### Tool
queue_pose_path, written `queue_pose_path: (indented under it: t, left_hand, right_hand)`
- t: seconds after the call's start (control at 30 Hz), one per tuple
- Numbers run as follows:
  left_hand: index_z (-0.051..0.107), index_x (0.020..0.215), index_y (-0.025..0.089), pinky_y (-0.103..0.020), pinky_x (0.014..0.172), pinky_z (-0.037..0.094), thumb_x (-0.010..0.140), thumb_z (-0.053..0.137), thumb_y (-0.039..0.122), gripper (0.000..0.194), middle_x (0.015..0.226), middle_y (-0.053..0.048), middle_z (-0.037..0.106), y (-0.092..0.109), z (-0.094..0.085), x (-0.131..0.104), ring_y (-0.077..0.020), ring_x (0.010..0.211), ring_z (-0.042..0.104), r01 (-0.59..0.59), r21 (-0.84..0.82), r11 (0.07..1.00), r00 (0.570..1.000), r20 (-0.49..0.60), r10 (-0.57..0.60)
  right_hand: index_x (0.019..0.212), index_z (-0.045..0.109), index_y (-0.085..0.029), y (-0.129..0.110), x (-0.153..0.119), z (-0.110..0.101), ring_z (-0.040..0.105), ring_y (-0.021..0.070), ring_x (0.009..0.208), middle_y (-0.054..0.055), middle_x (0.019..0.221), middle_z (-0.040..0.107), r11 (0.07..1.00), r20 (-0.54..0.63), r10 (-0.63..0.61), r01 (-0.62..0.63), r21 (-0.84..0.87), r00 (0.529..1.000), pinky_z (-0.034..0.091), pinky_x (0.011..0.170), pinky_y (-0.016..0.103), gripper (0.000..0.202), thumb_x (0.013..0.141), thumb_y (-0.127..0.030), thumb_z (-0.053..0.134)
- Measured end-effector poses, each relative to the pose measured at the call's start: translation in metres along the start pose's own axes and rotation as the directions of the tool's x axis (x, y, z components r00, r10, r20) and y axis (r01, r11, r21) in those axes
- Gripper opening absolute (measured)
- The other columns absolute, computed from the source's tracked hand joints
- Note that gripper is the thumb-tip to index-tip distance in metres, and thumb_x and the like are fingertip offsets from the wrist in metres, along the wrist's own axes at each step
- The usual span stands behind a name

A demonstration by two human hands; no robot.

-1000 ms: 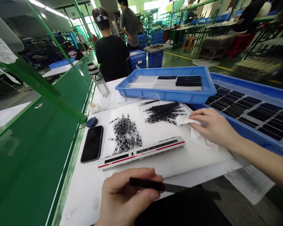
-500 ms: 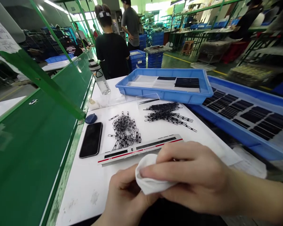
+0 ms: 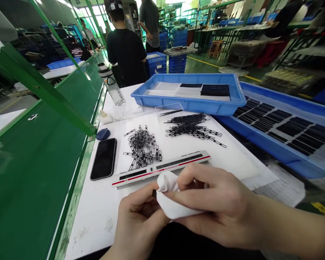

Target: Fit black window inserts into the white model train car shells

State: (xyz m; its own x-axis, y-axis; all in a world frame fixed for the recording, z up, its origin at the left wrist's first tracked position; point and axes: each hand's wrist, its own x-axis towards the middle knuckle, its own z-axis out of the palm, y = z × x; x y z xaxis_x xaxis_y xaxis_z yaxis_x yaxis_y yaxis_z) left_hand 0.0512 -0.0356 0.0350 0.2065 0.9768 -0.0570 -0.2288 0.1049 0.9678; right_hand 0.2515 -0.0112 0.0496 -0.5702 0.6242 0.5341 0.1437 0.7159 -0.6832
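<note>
A folded white cloth (image 3: 176, 202) is pinched in my right hand (image 3: 219, 202), close to the table's near edge. Beside it, my left hand (image 3: 141, 220) has its fingers curled around a small dark piece (image 3: 154, 193), most of which is hidden by fingers and cloth. The two hands meet at the cloth. Just beyond them lies a long white shell with a red stripe (image 3: 162, 169). Behind the shell are a pile of short black frames (image 3: 143, 144) on the left and a pile of longer black strips (image 3: 189, 127) on the right.
A phone (image 3: 104, 159), a blue round object (image 3: 103, 134) and a bottle (image 3: 114, 88) line the left side by a green partition (image 3: 43, 173). Tweezers (image 3: 170, 112) lie behind the piles. Blue trays (image 3: 188, 105) stand behind and right. People are farther back.
The cloth has shifted and been refolded between my fingers, and a dark piece now shows at my left fingertips. The camera view has tilted slightly downward.
</note>
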Motion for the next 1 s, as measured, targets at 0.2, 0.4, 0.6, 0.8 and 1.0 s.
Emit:
queue_pose_path:
  t: [0.2,0.4,0.6,0.8,1.0]
  left_hand:
    - [0.089,0.099,0.029,-0.017,0.054,0.058,0.067,0.098,0.017,0.036,0.07,-0.001,0.08,-0.006,-0.005,-0.005,-0.0154,0.055,0.072,0.053,0.017,0.998,0.997,-0.059,-0.052]
    - [0.089,0.099,0.036,-0.015,0.058,0.059,0.072,0.097,0.025,0.03,0.069,0.0,0.082,-0.015,-0.004,-0.005,-0.0121,0.055,0.073,0.104,-0.101,0.989,0.993,-0.051,-0.109]
    - [0.088,0.104,0.032,-0.012,0.061,0.059,0.079,0.093,0.036,0.026,0.06,-0.001,0.078,-0.006,0.0,-0.011,-0.0117,0.057,0.075,0.141,-0.097,0.985,0.984,-0.092,-0.15]
    - [0.089,0.098,0.03,-0.011,0.06,0.06,0.071,0.098,0.038,0.029,0.058,-0.001,0.076,0.005,-0.003,-0.013,-0.0123,0.057,0.076,0.132,-0.081,0.988,0.967,-0.208,-0.146]
    - [0.089,0.087,0.028,-0.016,0.055,0.062,0.06,0.104,0.037,0.032,0.059,-0.004,0.078,0.008,0.002,-0.009,-0.0129,0.049,0.072,0.114,-0.125,0.986,0.951,-0.273,-0.145]
  right_hand:
    - [0.115,0.078,-0.017,-0.006,-0.012,-0.011,0.066,0.0143,0.083,0.006,0.097,0.065,0.993,0.071,0.115,-0.114,-0.016,0.991,0.058,0.075,0.023,0.023,0.092,-0.019,0.077]
    - [0.139,0.069,-0.026,-0.004,-0.03,-0.016,0.062,0.0114,0.073,0.002,0.091,0.063,0.992,0.076,0.084,-0.076,-0.097,0.994,0.05,0.063,0.021,0.046,0.097,-0.009,0.066]
    - [0.135,0.072,-0.027,-0.003,-0.039,-0.024,0.06,0.0113,0.072,0.001,0.091,0.063,0.978,0.051,0.077,-0.065,-0.198,0.996,0.049,0.062,0.021,0.043,0.096,-0.01,0.065]
    - [0.125,0.076,-0.018,-0.007,-0.038,-0.031,0.063,0.01,0.073,0.005,0.093,0.065,0.984,-0.014,0.038,-0.039,-0.175,0.999,0.051,0.062,0.018,0.034,0.096,-0.007,0.064]
    - [0.128,0.075,-0.016,-0.006,-0.044,-0.033,0.064,0.0096,0.076,0.006,0.095,0.065,0.989,-0.064,0.022,-0.031,-0.142,0.998,0.051,0.063,0.016,0.032,0.098,-0.009,0.065]
